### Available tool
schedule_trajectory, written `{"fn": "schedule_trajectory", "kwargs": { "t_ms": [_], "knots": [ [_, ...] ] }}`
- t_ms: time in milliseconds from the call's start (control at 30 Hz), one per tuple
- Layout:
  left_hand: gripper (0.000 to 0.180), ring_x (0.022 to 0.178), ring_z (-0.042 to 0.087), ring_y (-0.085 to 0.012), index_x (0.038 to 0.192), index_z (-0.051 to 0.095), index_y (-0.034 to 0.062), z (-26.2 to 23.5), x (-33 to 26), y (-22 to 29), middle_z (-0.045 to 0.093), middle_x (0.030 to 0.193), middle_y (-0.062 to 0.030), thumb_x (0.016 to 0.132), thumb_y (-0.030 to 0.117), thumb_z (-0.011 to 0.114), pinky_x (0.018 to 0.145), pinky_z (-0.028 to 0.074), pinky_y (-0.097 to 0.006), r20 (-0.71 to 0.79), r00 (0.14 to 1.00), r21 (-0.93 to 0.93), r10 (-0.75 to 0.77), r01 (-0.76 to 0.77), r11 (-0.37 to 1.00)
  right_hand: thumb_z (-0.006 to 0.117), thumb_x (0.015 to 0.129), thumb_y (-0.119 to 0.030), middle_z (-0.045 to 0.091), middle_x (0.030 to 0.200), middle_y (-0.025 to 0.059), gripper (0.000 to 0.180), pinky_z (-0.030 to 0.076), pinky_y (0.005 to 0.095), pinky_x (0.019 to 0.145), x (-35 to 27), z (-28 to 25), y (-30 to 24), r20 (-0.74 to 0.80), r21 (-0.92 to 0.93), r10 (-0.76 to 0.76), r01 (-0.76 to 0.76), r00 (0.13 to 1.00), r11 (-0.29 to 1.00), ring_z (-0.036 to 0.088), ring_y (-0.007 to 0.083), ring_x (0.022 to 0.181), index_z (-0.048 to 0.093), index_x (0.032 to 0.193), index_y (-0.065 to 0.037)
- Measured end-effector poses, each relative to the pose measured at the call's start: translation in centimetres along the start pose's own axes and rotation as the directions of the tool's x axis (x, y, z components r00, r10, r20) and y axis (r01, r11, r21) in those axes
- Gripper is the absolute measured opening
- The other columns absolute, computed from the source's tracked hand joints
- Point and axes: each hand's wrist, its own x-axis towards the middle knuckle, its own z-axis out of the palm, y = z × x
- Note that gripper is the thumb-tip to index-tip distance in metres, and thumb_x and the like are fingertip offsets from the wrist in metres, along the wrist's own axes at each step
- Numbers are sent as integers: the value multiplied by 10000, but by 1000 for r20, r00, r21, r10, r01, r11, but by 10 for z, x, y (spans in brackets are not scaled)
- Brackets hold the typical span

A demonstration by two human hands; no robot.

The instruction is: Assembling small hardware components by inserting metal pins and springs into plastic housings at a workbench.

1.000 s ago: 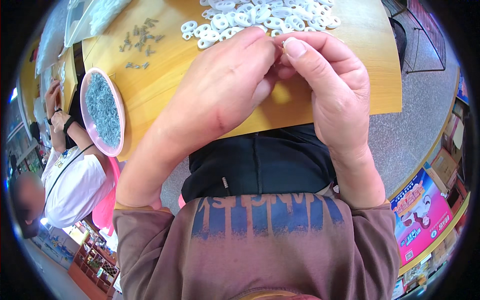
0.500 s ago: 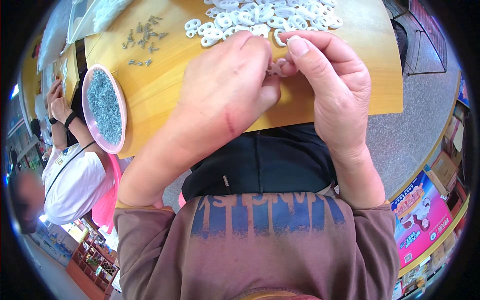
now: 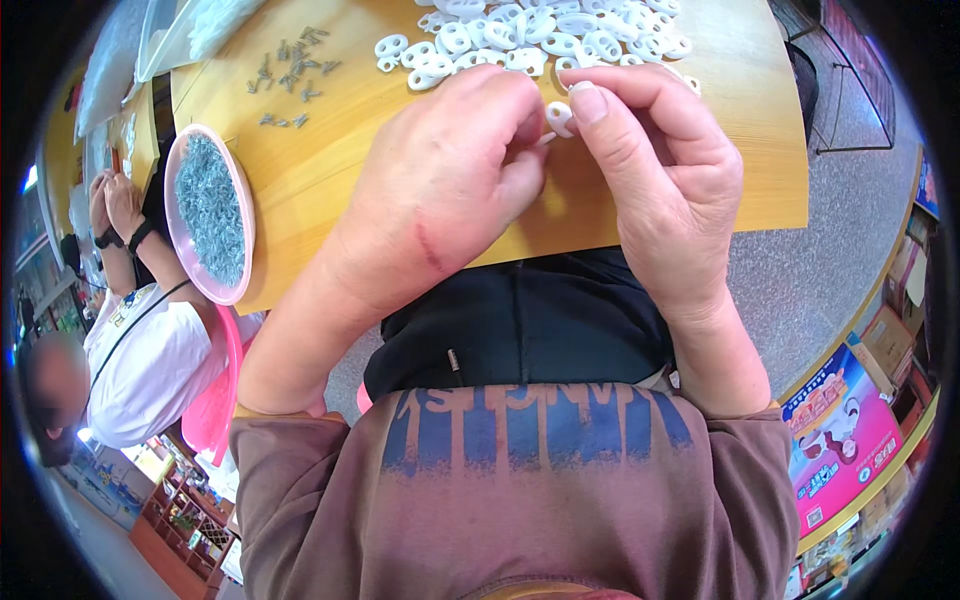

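Both hands meet above the near edge of a wooden table [image 3: 330, 160]. My right hand [image 3: 660, 170] pinches a small white plastic piece [image 3: 558, 117] between thumb and forefinger. My left hand [image 3: 450, 180] presses its fingertips against the same piece; what those fingers hold is hidden. A heap of several similar white plastic pieces [image 3: 540, 40] lies just beyond the hands.
A pink-rimmed bowl [image 3: 195, 285] of small grey metal screws sits at the table's left edge. Loose screws [image 3: 290, 75] are scattered at the far left. A clear plastic bag [image 3: 190, 30] lies at the table's far corner. Another person [image 3: 130, 340] in a white shirt sits to my left.
Both hands have shifted slightly on the white piece and the view has tilted a little; the grip stays the same.
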Motion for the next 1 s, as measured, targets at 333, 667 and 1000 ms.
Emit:
{"fn": "schedule_trajectory", "kwargs": {
  "t_ms": [333,667,1000],
  "knots": [
    [113,591,388,-21,782,473,38,-11,-11,6,482,751,9,711,36,560,519,304,-141,87,945,-748,-314,270,606,505,800,-124,538,732,25,168,376,180,631,-1,-3,-10,30,335,188,-187,982,924,476,78,660,565,868,17],
    [106,643,406,-39,790,466,30,-3,-18,14,485,834,-40,705,14,528,550,318,-143,-49,945,-944,-323,62,323,496,797,-116,546,743,39,167,382,198,619,-6,5,-16,182,509,310,-360,933,782,477,87,654,553,875,20],
    [175,717,458,-65,880,472,-9,4,-21,26,486,864,-69,721,-56,524,627,386,-165,-208,920,-836,-331,9,548,487,804,-111,546,759,49,148,394,201,620,-6,4,-20,228,553,334,-403,915,729,484,94,659,533,863,17]
  ]
}}
